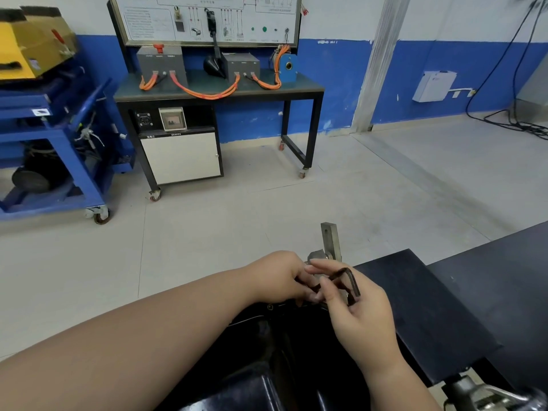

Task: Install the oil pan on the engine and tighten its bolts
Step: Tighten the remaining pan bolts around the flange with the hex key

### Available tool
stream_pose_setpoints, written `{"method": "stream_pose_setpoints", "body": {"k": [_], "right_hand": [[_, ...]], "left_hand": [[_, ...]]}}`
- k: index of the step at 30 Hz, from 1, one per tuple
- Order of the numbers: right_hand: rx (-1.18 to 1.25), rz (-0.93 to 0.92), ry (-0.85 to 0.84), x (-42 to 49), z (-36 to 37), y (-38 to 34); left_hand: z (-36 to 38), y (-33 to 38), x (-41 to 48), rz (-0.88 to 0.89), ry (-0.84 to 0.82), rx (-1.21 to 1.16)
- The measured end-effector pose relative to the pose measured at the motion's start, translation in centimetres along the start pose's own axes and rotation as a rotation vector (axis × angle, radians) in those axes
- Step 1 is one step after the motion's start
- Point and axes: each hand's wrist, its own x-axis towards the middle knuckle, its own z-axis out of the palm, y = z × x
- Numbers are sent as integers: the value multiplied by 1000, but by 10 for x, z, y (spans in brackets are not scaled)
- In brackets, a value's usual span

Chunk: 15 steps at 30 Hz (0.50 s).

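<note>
The black oil pan (pixel 267 345) lies below my arms at the bottom middle, and a bolt head (pixel 269 307) shows on its far flange. Both hands meet over that far edge. My right hand (pixel 358 318) pinches a dark L-shaped hex key (pixel 351 281) between thumb and fingers, its bend pointing up and right. My left hand (pixel 278 280) has its fingers closed on the key's other end. The key's tip is hidden behind the fingers. A grey metal bracket (pixel 330 241) of the engine stand rises just beyond the hands.
A dark table top (pixel 462 298) lies to the right. Metal stand parts (pixel 486 393) sit at the bottom right corner. Across the tiled floor stand a wheeled trainer bench with orange cables (pixel 219 87) and a blue cart (pixel 50 149). Cables (pixel 516 123) trail on the floor at far right.
</note>
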Motion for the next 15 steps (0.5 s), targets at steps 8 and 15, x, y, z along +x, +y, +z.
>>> {"method": "stream_pose_setpoints", "body": {"k": [8, 15], "right_hand": [[-91, 56, 124, 4, 1, 2], [-54, -20, 22, 2, 0, -2]], "left_hand": [[-1, -2, 1, -16, 45, 29], [-1, -2, 1, 9, 22, -8]]}}
